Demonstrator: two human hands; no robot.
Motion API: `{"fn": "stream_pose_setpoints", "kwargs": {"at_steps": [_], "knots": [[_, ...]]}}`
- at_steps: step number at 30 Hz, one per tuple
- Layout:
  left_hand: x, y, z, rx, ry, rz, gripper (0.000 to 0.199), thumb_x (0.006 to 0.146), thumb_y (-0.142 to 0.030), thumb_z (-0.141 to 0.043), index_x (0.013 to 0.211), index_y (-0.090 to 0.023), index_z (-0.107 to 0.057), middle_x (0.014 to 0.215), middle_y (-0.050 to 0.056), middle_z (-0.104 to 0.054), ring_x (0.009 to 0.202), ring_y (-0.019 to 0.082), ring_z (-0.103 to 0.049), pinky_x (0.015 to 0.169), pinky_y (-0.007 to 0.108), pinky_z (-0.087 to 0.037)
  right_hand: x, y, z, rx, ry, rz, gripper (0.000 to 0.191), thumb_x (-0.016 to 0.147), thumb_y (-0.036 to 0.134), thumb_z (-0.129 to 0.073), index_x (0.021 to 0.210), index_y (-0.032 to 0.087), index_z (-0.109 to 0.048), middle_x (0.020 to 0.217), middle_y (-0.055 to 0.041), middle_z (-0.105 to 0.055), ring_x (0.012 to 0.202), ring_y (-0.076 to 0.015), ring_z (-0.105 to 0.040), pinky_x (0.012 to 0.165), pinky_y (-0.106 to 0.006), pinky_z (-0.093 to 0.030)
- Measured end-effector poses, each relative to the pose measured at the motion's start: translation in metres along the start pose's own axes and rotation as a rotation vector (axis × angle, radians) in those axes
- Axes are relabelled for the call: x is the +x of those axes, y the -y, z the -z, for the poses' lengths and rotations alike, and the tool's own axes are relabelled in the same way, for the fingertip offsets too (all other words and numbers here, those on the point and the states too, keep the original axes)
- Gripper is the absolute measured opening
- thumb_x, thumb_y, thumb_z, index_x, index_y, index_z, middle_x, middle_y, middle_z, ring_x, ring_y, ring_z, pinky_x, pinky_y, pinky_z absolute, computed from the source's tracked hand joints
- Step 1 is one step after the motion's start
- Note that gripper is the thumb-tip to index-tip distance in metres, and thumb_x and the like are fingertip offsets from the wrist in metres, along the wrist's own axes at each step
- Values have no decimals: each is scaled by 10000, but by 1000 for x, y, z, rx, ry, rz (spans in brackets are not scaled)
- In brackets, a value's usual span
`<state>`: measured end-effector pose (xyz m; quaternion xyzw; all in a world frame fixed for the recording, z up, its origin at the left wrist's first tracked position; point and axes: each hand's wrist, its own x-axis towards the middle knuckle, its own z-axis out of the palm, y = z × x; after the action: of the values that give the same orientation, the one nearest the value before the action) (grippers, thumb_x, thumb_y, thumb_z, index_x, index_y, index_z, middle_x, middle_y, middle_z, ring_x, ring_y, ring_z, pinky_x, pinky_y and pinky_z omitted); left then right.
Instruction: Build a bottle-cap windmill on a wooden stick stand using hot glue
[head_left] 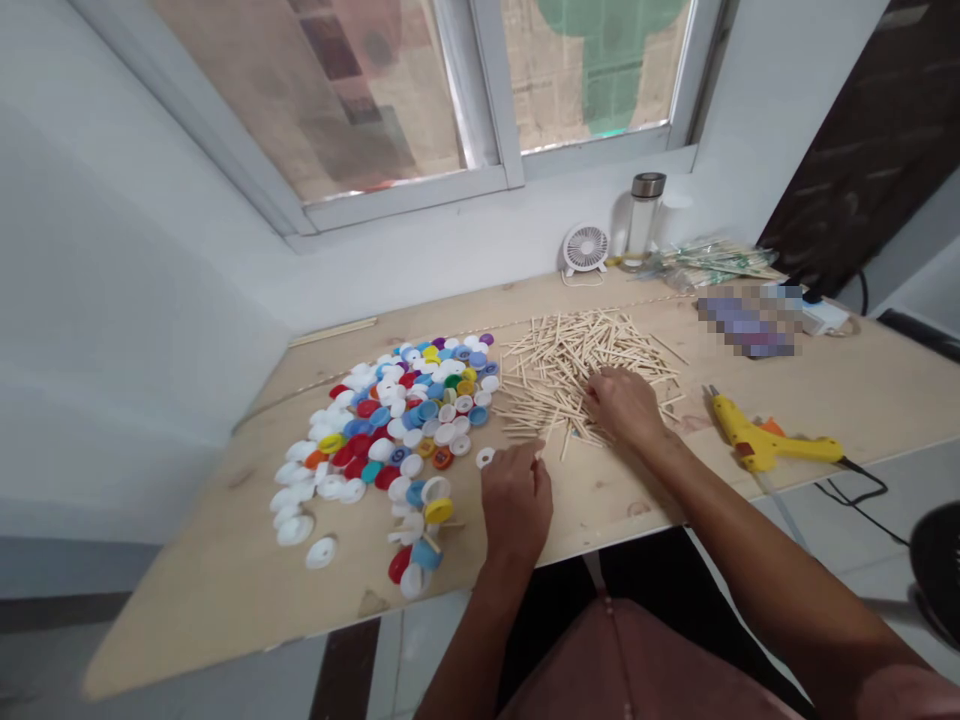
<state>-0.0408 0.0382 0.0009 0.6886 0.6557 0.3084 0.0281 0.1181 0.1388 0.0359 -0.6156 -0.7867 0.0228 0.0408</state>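
My left hand rests at the near edge of a pile of short wooden sticks. Its fingers are curled closed, and what they may hold is hidden; a stick end shows beside the fingertips. My right hand reaches into the pile from the right, fingers bent together down onto the sticks, the tips hidden from view. Just left of the left hand lies a white bottle cap. Many plastic bottle caps in white, red, blue and yellow spread to the left. Nearer the front edge, several caps joined with sticks form a cluster.
A yellow glue gun lies at right, its cord hanging off the wooden table. Along the wall are a small white fan, a glass bottle and bagged sticks. Long sticks lie at the back left.
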Motion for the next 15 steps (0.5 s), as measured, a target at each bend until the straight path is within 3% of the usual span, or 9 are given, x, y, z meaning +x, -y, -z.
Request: {"fn": "stream_pose_setpoints", "kwargs": {"at_steps": [4, 9, 15], "knots": [[-27, 0, 1, -49, 11, -20, 266, 799, -87, -483, 975, -191, -653, 811, 46, -687, 804, 219, -619, 724, 351, -456, 5, 1, 0, 8, -14, -4, 255, 874, 246, -472, 885, 133, -701, 970, -151, -688, 934, -238, -610, 772, -304, -405], [-36, 0, 1, -56, 30, -31, 267, 809, -85, -480, 977, -194, -655, 828, 47, -689, 802, 228, -604, 729, 367, -442, 2, -3, 3, 84, -100, -53, 253, 865, 219, -446, 861, 153, -690, 919, -130, -691, 873, -231, -614, 718, -299, -399], [-44, 1, 3, -16, 59, -80, 267, 801, -82, -501, 974, -206, -662, 806, 34, -680, 785, 216, -595, 730, 359, -429, -45, -18, -7, 282, -171, -37, 192, 875, 288, -487, 847, 198, -654, 807, -29, -679, 729, -156, -614, 632, -237, -409]]}}
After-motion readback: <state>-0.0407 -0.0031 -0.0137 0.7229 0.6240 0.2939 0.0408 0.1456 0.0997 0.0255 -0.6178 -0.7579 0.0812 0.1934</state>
